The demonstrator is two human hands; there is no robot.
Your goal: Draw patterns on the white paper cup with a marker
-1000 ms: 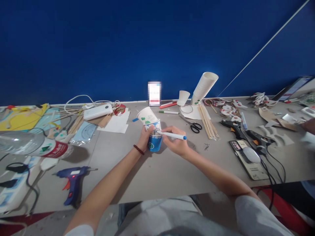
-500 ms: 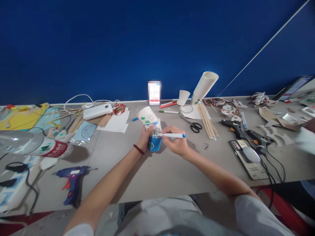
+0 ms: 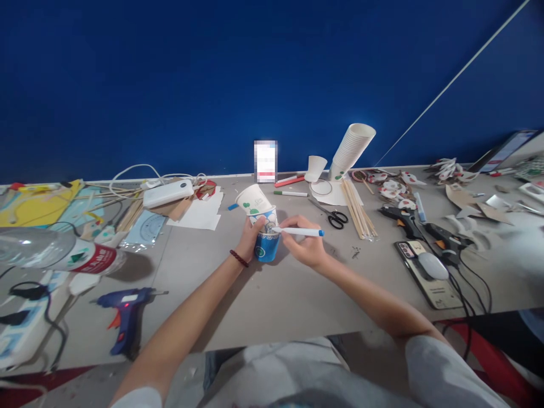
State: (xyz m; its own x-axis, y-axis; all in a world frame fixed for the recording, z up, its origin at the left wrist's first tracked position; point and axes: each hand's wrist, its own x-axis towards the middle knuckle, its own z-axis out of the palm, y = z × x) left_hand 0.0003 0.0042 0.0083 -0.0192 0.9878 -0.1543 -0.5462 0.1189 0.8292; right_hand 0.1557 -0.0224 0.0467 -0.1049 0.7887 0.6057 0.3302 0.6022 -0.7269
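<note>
My left hand (image 3: 250, 239) is closed round a paper cup (image 3: 267, 249) that is blue at its lower part and patterned in blue and white above. Another paper cup (image 3: 251, 199), white with green prints, leans against its upper left side. Between the fingers of my right hand (image 3: 305, 242) is a white marker (image 3: 302, 232) with a blue end, lying almost level. Its tip meets the wall of the blue cup. A small blue cap (image 3: 233, 207) lies just left of the white cup.
A blue glue gun (image 3: 127, 311) and a large water bottle (image 3: 63, 250) lie left. Black scissors (image 3: 335, 217), bamboo sticks (image 3: 357, 209) and a tall stack of paper cups (image 3: 352, 150) are right. Farther right are a phone (image 3: 429, 283) and black glue guns (image 3: 402, 220).
The marker's blue end has shifted slightly to the right and down, its tip staying at the cup. At the far right, a blurred white shape has moved. My left hand keeps its hold.
</note>
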